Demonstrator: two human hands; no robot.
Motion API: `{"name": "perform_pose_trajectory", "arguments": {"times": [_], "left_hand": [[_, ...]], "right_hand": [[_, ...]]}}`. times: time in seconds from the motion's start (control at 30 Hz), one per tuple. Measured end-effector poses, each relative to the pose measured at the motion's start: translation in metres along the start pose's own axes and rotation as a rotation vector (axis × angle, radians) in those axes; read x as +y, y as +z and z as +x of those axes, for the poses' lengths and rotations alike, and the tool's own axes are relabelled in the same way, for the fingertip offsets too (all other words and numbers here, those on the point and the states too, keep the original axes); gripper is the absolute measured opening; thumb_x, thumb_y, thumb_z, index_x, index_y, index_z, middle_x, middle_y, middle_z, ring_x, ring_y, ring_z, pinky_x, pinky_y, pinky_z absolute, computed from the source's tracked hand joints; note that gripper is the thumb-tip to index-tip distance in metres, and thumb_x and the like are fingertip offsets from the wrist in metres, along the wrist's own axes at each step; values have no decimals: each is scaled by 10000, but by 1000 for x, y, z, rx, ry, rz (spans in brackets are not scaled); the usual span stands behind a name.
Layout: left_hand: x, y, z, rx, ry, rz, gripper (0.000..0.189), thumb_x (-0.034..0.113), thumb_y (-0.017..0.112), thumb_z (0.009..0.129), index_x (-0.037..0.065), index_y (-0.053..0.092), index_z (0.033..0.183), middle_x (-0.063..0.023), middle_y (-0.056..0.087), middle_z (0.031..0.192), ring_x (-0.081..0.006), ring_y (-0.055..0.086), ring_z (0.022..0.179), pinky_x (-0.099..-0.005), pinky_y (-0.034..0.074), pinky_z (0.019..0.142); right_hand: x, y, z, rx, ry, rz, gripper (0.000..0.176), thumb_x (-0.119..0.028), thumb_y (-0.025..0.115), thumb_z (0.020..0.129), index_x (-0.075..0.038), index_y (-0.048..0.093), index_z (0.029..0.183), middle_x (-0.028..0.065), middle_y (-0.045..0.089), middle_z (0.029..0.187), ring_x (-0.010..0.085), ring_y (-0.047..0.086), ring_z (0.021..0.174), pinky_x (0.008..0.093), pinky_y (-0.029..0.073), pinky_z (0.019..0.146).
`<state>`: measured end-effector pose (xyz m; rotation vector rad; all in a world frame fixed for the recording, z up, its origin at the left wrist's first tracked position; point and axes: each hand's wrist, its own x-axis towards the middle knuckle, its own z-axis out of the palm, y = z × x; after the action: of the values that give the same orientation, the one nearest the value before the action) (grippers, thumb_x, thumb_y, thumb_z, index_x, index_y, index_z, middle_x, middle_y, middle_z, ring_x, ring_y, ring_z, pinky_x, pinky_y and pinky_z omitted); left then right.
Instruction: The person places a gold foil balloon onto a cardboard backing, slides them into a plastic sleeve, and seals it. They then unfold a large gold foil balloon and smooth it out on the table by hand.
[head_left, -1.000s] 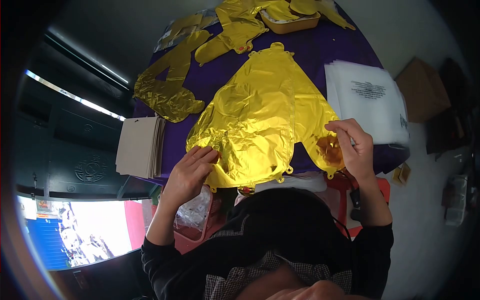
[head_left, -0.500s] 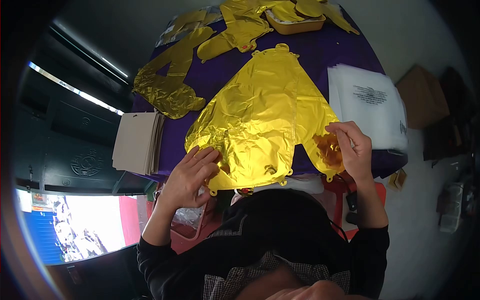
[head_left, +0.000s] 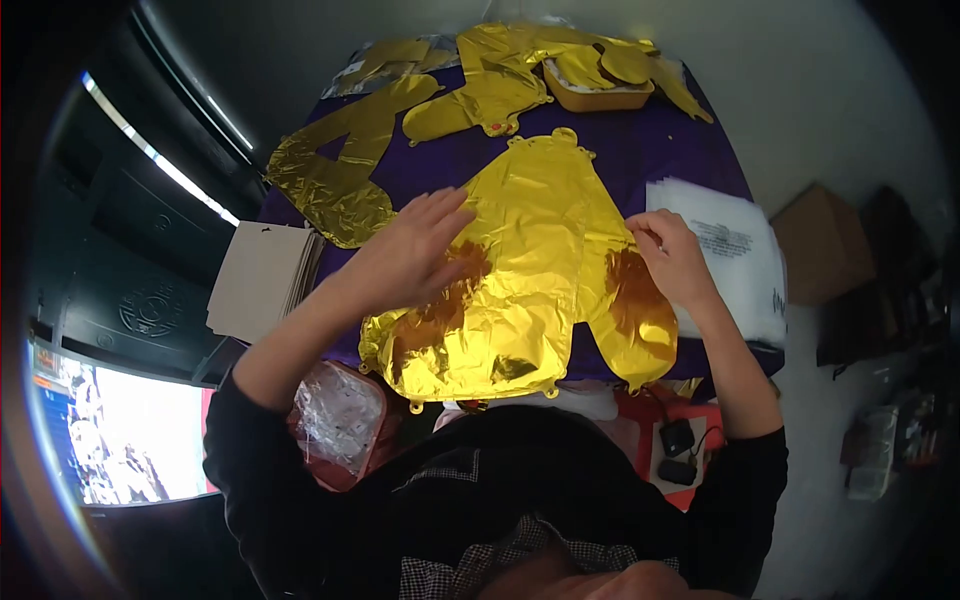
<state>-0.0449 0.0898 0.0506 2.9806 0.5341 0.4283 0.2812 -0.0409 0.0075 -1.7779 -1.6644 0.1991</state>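
Observation:
A flat, uninflated gold foil balloon point(head_left: 520, 290) with small tabs along its rim lies in front of me at the table's near edge. My left hand point(head_left: 415, 250) is over its left side, fingers stretched out and holding nothing; whether the palm touches the foil is hard to tell. At the balloon's right edge, my right hand point(head_left: 675, 258) has its fingers curled, with thumb and forefinger pinched on the foil. Brownish reflections of both hands show in the shiny surface.
More gold foil balloons point(head_left: 345, 170) lie across the purple tablecloth point(head_left: 400, 160). A yellow-rimmed tray point(head_left: 600, 98) holds foil pieces at the back. Cardboard sheets point(head_left: 255, 275) are stacked left; printed clear plastic bags point(head_left: 725, 250) lie right. A brown box point(head_left: 825, 245) is beyond the table.
My left hand has moved up and right from the balloon's lower left corner onto its upper left part. My right hand has slid slightly up along the right edge.

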Motion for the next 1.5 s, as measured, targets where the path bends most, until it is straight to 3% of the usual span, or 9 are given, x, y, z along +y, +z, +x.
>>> {"name": "perform_pose_trajectory", "arguments": {"times": [0.13, 0.2, 0.5, 0.63, 0.87, 0.97, 1.13, 1.33, 1.5], "left_hand": [[-39, 29, 50, 19, -84, -99, 457, 142, 632, 865, -16, 500, 1273, -220, 497, 1342, -394, 441, 1284, -425, 368, 1085], [-57, 44, 74, -96, -236, -223, 418, 142, 598, 877, -34, 522, 1249, -223, 523, 1287, -395, 481, 1222, -415, 398, 1043], [-68, 80, 116, -110, -245, -60, 393, 157, 598, 856, -61, 561, 1180, -237, 556, 1169, -380, 500, 1160, -432, 419, 1000], [-78, 96, 119, -73, -232, -64, 268, 130, 590, 835, -62, 597, 1022, -236, 558, 1090, -398, 513, 1081, -455, 434, 944], [-72, 94, 116, -107, -216, -78, 269, 130, 527, 845, -82, 593, 997, -247, 533, 1118, -401, 497, 1104, -485, 417, 971], [-71, 95, 115, -66, -209, -21, 265, 135, 601, 830, -59, 573, 1009, -232, 538, 1115, -394, 499, 1093, -463, 427, 951], [-62, 98, 112, 74, -82, 187, 524, 174, 615, 846, -55, 461, 1291, -252, 476, 1292, -428, 387, 1296, -458, 342, 1083], [-40, 98, 116, 67, 56, 184, 558, 340, 608, 891, 0, 458, 1307, -232, 461, 1291, -423, 382, 1300, -523, 306, 1085], [-31, 99, 120, -89, -11, 180, 559, 421, 564, 911, 42, 457, 1308, -218, 466, 1263, -389, 419, 1259, -550, 295, 1062]], "right_hand": [[25, 15, 52, -15, 40, 4, 183, -124, 588, 893, 3, 682, 984, 130, 690, 892, 233, 643, 798, 318, 488, 716], [36, 26, 77, -1, 85, 52, 190, -155, 623, 867, 9, 697, 930, 143, 704, 826, 249, 669, 754, 333, 500, 699], [43, 50, 135, 49, 281, -156, 237, -255, 665, 831, -25, 723, 835, 165, 703, 828, 342, 676, 829, 426, 523, 753], [48, 60, 142, 52, 259, -192, 207, -222, 646, 828, -27, 716, 826, 171, 700, 844, 351, 672, 839, 438, 525, 762], [50, 70, 146, 46, 210, -173, 181, -162, 592, 824, -29, 715, 819, 181, 695, 862, 361, 666, 855, 452, 522, 780], [51, 69, 147, 66, 186, -159, 189, -159, 582, 834, -32, 721, 843, 177, 697, 872, 360, 666, 861, 450, 523, 786], [59, 60, 146, 118, 180, -108, 215, -161, 584, 853, -15, 724, 927, 168, 707, 883, 316, 681, 852, 399, 520, 762], [51, 41, 117, 89, 83, -121, 213, -105, 546, 877, -9, 714, 966, 167, 703, 921, 305, 669, 874, 374, 513, 789], [37, 28, 77, 60, -15, -152, 192, -92, 550, 886, -13, 707, 965, 148, 675, 894, 310, 632, 863, 376, 494, 781]]}}
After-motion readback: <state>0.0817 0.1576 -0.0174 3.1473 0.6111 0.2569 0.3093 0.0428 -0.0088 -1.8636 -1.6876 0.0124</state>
